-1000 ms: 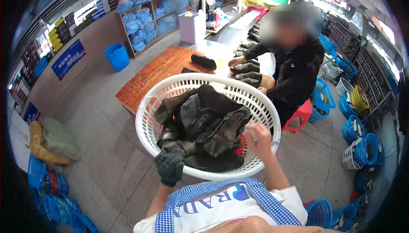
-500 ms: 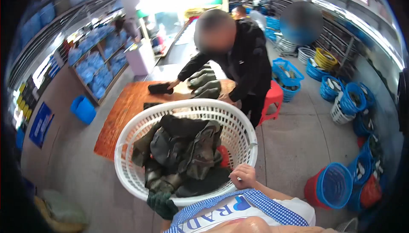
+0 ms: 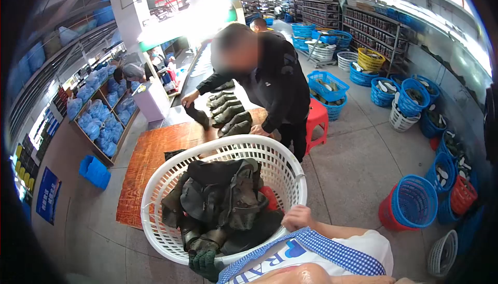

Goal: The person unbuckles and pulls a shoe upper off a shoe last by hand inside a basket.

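Observation:
A white oval plastic basket [image 3: 150, 201] full of dark boot pieces [image 3: 218, 193] is right in front of my body. My left hand [image 3: 206, 264], in a dark green knitted glove, is wrapped over the basket's near-left rim beside the boot pieces. On the near-right rim, my bare right hand [image 3: 296, 218] is closed around the edge. Something red [image 3: 268, 198] shows inside, under the dark pieces. Beyond the basket, a person in black [image 3: 282, 76] leans over a wooden table [image 3: 150, 151] and holds up one dark boot piece [image 3: 197, 115] beside a row of others [image 3: 228, 110].
A red stool [image 3: 317, 123] stands behind the person. Blue and red baskets [image 3: 414, 201] line the right side of the floor. At the left are shelves of blue bags [image 3: 101, 123] and a blue bin [image 3: 94, 172]. Racks [image 3: 371, 30] stand at the back.
My right hand has come down from above the basket and closed on its rim. The view has swung right. The person in black has reached across and lifted a dark boot piece off the table.

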Tool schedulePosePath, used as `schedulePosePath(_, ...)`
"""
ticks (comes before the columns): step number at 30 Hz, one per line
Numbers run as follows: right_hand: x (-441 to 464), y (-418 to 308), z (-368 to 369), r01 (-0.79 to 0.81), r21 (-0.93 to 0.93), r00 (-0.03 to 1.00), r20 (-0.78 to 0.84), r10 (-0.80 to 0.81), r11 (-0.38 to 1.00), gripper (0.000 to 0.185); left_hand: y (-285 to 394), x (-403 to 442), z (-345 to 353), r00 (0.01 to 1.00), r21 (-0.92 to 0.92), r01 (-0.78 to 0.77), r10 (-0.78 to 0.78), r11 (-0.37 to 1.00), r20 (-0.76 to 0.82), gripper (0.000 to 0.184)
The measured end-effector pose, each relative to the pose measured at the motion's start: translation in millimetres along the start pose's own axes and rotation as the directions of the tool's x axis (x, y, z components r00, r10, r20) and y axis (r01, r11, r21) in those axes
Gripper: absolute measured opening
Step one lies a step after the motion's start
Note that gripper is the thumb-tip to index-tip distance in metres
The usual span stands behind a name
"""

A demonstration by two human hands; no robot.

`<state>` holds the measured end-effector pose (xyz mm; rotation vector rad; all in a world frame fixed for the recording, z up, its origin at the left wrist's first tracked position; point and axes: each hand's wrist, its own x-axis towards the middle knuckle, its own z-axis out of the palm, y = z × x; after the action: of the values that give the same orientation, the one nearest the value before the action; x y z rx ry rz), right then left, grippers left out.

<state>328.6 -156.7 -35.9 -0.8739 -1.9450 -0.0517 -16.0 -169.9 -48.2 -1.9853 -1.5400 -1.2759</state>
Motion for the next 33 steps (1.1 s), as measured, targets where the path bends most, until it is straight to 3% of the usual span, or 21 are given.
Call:
schedulePosePath(1, -3, 0, -2, 0.017, -0.056, 0.998, 0.061, -0.014, 0.998, 0.014, 0, 0, -1, 1.000, -0.001, -0.001, 0.001, 1.000, -0.001, 0.023)
schedulePosePath(5, -9, 4, 4, 0.044, -0.137, 0.998, 0.049, -0.038, 0.990, 0.014, -1, -2, -4, 1.000, -0.012, 0.003, -0.003, 1.000, 0.014, 0.024)
schedulePosePath(18, -6, 10, 3, 0.017, -0.062, 0.995, 0.100, -0.011, 0.998, 0.016, -9, -5, -22, 0.999, -0.029, -0.019, 0.020, 0.999, 0.050, 0.026)
schedulePosePath(23, -4, 12, 1, -0.024, -0.018, 0.992, 0.122, 0.026, 1.000, 0.030, -10, -9, -31, 0.998, -0.052, -0.032, 0.034, 0.998, 0.044, 0.026)
schedulePosePath(30, 2, 15, 0, -0.022, 0.000, 0.991, 0.129, 0.022, 1.000, 0.036, -12, -10, -35, 0.999, -0.080, -0.039, 0.042, 0.996, 0.032, 0.027)
schedulePosePath(33, 11, 14, -1, -0.015, 0.008, 0.990, 0.137, 0.014, 1.000, 0.017, -14, -4, -37, 0.998, -0.098, -0.051, 0.054, 0.994, 0.021, 0.028)
